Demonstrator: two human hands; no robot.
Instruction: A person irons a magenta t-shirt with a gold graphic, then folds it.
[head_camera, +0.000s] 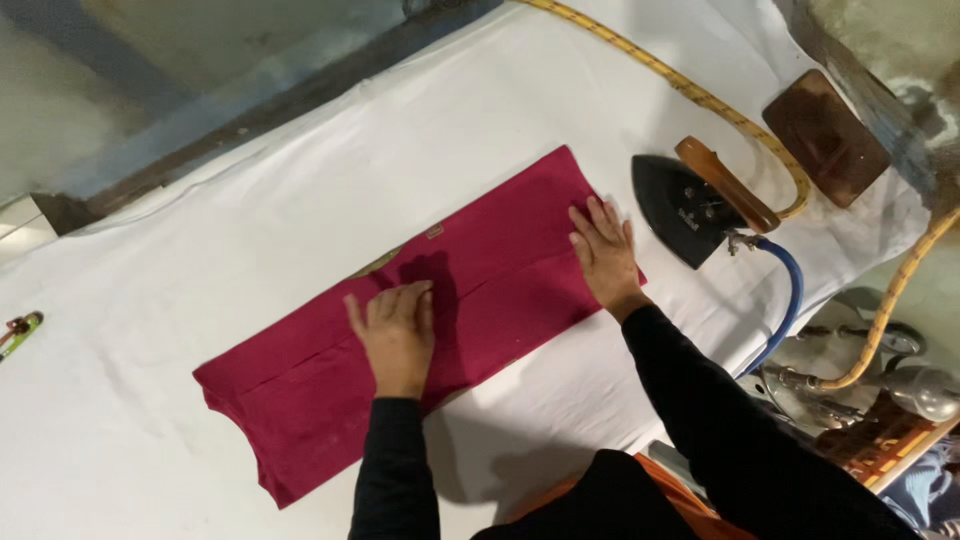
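Two hands flat on folded red garment (420, 330), palms down, fingers spread wide, gripping nothing. Left hand (397, 332) near garment's middle, pressed onto cloth just below small tan label (434, 231). Right hand (603, 252) at garment's far right end, fingertips close to edge nearest the iron. Both arms in black sleeves (720, 420). Garment laid lengthwise as long strip across white-covered counter (250, 220), one fold line running along its length, lower left corner flaring wider. Black iron (685, 207) with brown wooden handle (725, 183) resting just beside garment's right end, not touching right hand. Blue hose (790, 300) leaving iron's rear, curving down off counter edge. Yellow braided cord (690, 90) crossing counter behind iron. Brown square pad (826, 137) at counter's far right corner, well apart from garment. Small green and red tool (20, 331) at far left edge. Metal fittings (850, 390) below counter at right, partly blurred
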